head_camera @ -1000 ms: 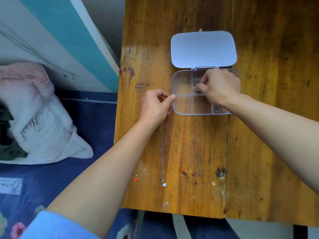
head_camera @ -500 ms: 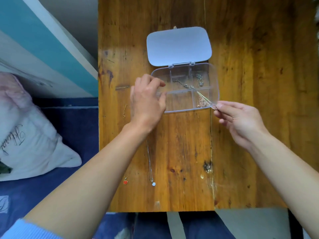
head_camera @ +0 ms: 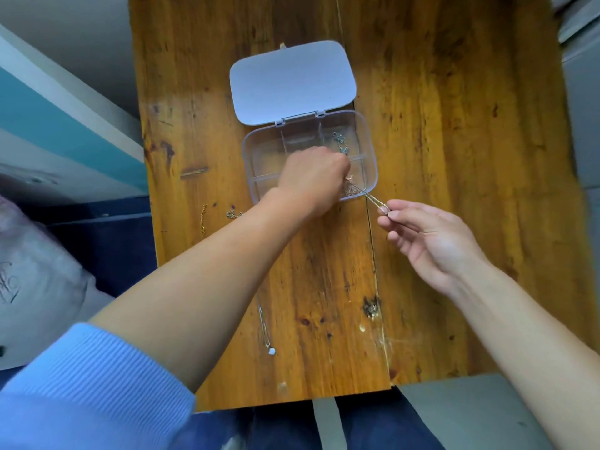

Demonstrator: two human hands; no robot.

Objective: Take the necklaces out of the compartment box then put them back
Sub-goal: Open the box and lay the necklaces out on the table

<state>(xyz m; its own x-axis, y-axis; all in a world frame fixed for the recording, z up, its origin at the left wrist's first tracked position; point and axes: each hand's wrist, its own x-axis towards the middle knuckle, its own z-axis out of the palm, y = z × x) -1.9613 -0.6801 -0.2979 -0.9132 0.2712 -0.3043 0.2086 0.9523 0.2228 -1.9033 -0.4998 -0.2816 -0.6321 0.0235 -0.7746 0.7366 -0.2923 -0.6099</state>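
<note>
The left hand (head_camera: 313, 180) has moved since half a second ago: then it rested on the box's 9 o'clock rim, now it reaches over the box (head_camera: 259, 151) itself, knuckles up, fist curled above the middle and lower compartments. Its fingertips are hidden under the hand, so I cannot tell whether it grips anything. The right hand (head_camera: 428, 237) sits at about 4 o'clock from the box, much as before, thumb and forefinger pinched on the end of a thin chain (head_camera: 367, 194). That chain runs taut from the pinch up toward 10 o'clock, over the box rim and under the left fist.

The box is clear plastic with dividers, its pale lid (head_camera: 292, 81) swung flat open at 12 o'clock. A small silvery necklace (head_camera: 340, 142) lies in the upper right compartment; a gold-pink heap (head_camera: 350, 188) sits in the lower right one, touching the taut chain.

Out on the wooden table (head_camera: 454, 157), at 8 o'clock from the box, lie a short gold chain (head_camera: 203, 219) and a small silver tangle (head_camera: 232, 215) just beside it. A long silver necklace (head_camera: 264, 329) with a pale pendant stretches toward 6 o'clock, partly hidden by the left forearm.
</note>
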